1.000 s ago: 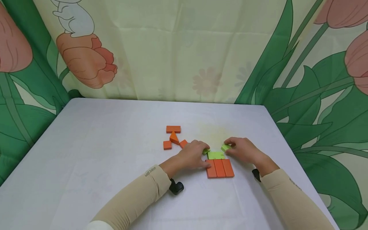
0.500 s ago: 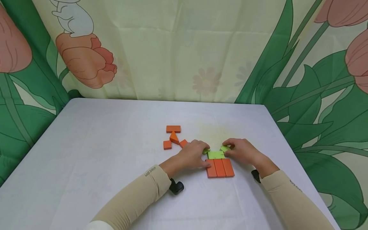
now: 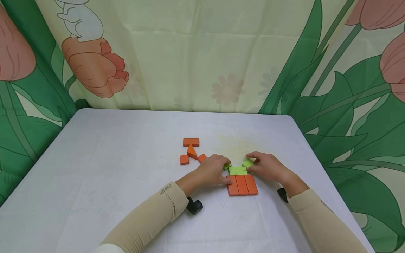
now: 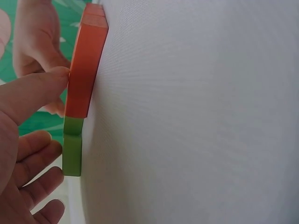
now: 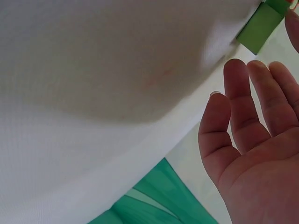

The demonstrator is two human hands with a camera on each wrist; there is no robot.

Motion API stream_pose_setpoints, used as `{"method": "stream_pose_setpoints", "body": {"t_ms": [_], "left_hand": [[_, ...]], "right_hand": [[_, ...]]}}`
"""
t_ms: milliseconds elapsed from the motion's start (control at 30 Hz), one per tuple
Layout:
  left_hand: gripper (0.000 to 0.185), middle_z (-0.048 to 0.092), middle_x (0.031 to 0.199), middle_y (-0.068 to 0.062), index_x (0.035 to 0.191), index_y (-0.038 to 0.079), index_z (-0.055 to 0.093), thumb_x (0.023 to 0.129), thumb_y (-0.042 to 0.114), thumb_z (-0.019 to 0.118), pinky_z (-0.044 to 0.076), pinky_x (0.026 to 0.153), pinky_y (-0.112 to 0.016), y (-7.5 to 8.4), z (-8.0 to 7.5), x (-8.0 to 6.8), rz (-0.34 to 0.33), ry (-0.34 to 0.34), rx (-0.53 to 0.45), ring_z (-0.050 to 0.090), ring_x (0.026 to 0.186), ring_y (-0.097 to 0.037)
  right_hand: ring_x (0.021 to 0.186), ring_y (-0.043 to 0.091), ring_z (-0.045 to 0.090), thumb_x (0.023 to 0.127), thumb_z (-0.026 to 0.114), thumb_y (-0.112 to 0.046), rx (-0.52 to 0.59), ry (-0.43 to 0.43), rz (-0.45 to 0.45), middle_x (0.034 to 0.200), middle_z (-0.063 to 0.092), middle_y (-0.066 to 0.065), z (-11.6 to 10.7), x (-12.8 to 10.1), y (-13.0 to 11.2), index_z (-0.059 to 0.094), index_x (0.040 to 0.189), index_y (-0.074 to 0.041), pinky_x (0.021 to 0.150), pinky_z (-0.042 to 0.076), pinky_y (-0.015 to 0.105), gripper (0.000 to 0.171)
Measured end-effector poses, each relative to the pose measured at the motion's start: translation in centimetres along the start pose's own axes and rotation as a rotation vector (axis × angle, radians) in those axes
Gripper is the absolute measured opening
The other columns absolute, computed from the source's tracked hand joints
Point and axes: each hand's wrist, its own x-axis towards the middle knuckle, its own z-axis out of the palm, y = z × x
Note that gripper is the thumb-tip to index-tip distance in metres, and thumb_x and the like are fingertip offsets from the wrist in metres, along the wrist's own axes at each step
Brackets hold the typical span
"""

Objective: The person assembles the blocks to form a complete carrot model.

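Nearest us on the table [image 3: 95,175], three orange blocks [image 3: 243,186] lie side by side; our left hand [image 3: 209,170], its fingers loosely spread, rests its thumb on the leftmost. A green rectangle [image 3: 237,171] sits just beyond, between our hands. Our left fingertips meet the left green piece [image 3: 226,166]; our right hand [image 3: 271,167] gapes wide around the right green piece [image 3: 248,163], just left of its palm. Farther off, past our left hand, lie an orange triangle [image 3: 191,152] and an orange bar [image 3: 191,142]

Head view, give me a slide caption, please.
Left hand and right hand at green blocks beyond a row of three orange blocks on a white tabletop.
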Motion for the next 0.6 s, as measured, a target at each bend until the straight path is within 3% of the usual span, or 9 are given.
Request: {"method": "stream_pose_setpoints", "body": {"t_ms": [200, 467, 600], "left_hand": [[0.063, 0.06, 0.132, -0.001, 0.135, 0.011, 0.06, 0.085, 0.046, 0.078, 0.041, 0.103, -0.032, 0.1, 0.0, -0.1, 0.015, 0.004, 0.009, 0.05, 0.123, -0.02], [0.064, 0.059, 0.133, -0.002, 0.136, 0.012, 0.059, 0.085, 0.047, 0.078, 0.041, 0.104, -0.032, 0.1, -0.1, 0.0, 0.008, -0.002, 0.011, 0.049, 0.124, -0.02], [0.064, 0.059, 0.133, -0.002, 0.136, 0.012, 0.059, 0.085, 0.047, 0.078, 0.041, 0.104, -0.032, 0.0, -0.1, 0.0, 0.005, -0.006, 0.006, 0.049, 0.124, -0.02]], "right_hand": [[0.109, 0.033, 0.057, 0.089, 0.076, -0.026, 0.028, 0.026, -0.008, 0.12, 0.063, 0.015, 0.0, -1.1, 0.1, 0.059, 0.137, -0.008, 0.089, 0.05, 0.049, 0.054], [0.118, 0.04, 0.053, 0.085, 0.081, -0.024, 0.004, 0.049, -0.132, 0.127, 0.061, 0.014, 0.5, -2.7, 0.2, 0.061, 0.133, -0.002, 0.098, 0.044, 0.056, 0.056], [0.121, 0.04, 0.051, 0.084, 0.081, -0.024, -0.004, 0.044, -0.142, 0.128, 0.06, 0.014, 0.6, -3.1, 0.0, 0.06, 0.134, -0.001, 0.1, 0.042, 0.057, 0.058]]}}
